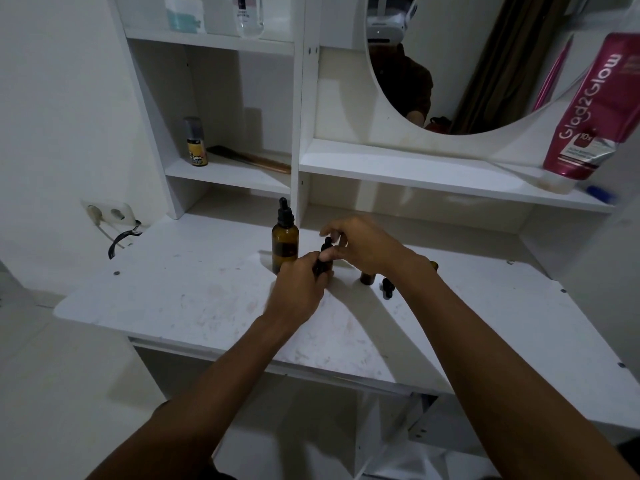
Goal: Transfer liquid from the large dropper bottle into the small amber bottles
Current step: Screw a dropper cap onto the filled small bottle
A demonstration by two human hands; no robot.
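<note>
large bottle (285,242): on desk (194,292), 10 o'clock of held bottle (325,263)
2nd bottle (367,278): 4 o'clock of held bottle
cap (388,288): 4 o'clock of 2nd bottle

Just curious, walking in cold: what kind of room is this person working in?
Probably a bedroom or dressing corner at home: a white vanity desk with a round mirror, a pink Glad2Glow tube and a comb on its shelves.

A white vanity desk (194,299), its top scuffed and stained, stands against plain white walls (52,98) in dim light. Open shelves (225,176) rise at its left, holding a spray can (195,143) and a brown comb (252,157); a clear bottle (247,15) stands on the shelf above. To the right a round mirror (467,46) is set over a ledge (415,168) bearing a red tube (585,112) marked Glad2Glow. A double socket (109,211) sits low on the left wall.
</note>
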